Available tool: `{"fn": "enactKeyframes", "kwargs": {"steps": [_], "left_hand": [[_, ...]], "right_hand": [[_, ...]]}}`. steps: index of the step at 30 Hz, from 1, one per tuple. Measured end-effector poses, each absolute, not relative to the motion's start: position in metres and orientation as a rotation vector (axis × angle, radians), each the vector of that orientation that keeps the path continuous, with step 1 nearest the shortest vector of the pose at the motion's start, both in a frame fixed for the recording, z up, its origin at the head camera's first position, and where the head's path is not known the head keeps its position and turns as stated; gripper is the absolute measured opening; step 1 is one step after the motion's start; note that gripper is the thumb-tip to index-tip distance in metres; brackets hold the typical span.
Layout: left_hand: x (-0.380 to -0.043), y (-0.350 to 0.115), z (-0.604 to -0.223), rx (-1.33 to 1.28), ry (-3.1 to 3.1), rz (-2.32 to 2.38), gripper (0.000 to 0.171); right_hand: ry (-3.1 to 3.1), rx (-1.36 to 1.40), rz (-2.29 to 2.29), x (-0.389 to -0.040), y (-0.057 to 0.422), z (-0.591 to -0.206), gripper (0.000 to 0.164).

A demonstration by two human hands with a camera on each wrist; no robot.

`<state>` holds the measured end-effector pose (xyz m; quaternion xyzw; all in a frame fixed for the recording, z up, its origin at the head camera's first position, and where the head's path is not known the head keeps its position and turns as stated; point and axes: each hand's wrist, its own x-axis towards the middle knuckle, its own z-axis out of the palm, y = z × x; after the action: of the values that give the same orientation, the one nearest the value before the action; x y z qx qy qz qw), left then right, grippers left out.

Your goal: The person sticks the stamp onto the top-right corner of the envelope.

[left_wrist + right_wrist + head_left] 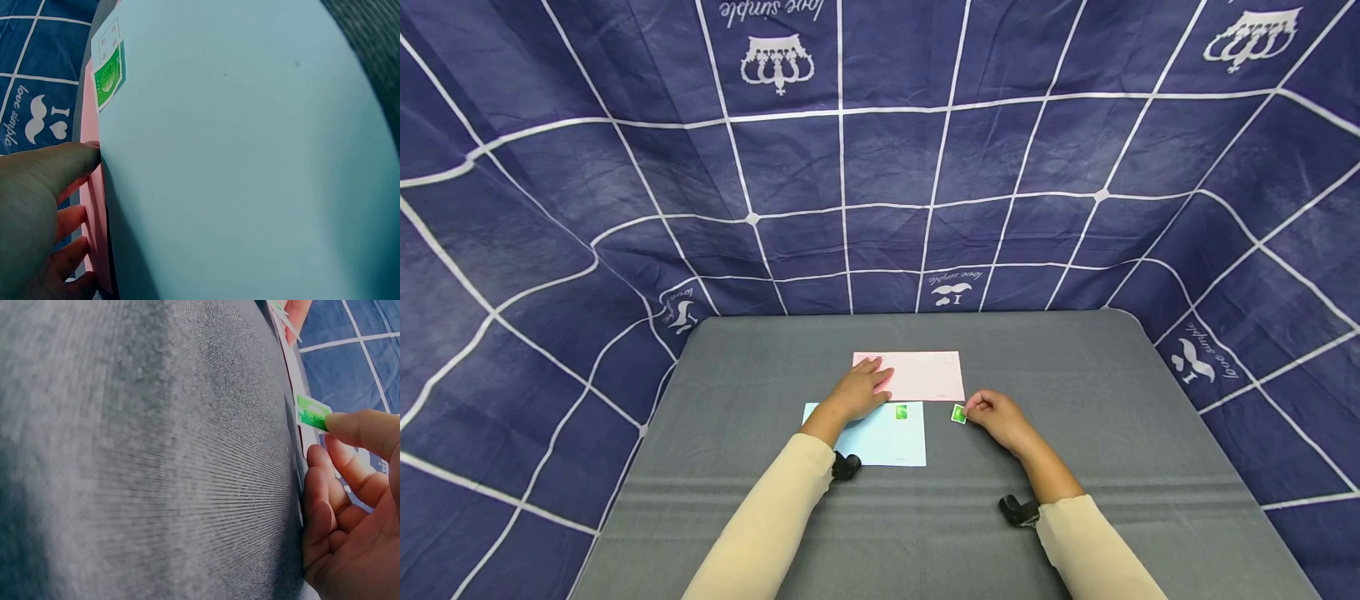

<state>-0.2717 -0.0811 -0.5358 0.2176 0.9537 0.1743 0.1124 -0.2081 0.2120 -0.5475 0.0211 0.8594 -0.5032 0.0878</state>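
Observation:
Between thumb and forefinger my right hand [1002, 421] pinches a small green stamp [958, 413] with a white border, just off the lower right corner of a pink envelope [923, 377]. The right wrist view shows this stamp [310, 412] raised off the cloth, held at one end. My left hand [859, 393] rests with spread fingers on the left part of the pink envelope. Its wrist lies over a light blue envelope [883, 442], which is nearer to me and partly hidden. Another green stamp [108, 78] sits at the blue envelope's upper right corner, beside small printed boxes.
A grey cloth [1112, 400] covers the tabletop. Navy curtains [887, 158] with white grid lines hang behind and on both sides. Black wrist camera mounts [1018, 510] stick out at both sleeve cuffs.

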Motion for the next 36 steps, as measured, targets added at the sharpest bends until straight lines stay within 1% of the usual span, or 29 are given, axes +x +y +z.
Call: {"fn": "enactKeyframes", "kwargs": {"steps": [11,18,29,36], "left_hand": [[-0.268,-0.083,-0.532,0.668,2.794,0.545,0.055],[-0.269,-0.082,-0.532,0.645,2.787,0.542,0.055],[-0.268,-0.082,-0.535,0.640,2.785,0.565,0.055],[-0.269,-0.082,-0.536,0.656,2.790,0.564,0.056]], "right_hand": [[2.580,0.027,-1.554,-0.212,0.215,-0.547,0.011],[2.602,-0.007,-1.563,-0.215,0.216,-0.547,0.007],[2.645,-0.056,-1.589,-0.222,0.217,-0.545,0.007],[2.683,-0.022,-1.564,-0.229,0.218,-0.541,0.009]]}}
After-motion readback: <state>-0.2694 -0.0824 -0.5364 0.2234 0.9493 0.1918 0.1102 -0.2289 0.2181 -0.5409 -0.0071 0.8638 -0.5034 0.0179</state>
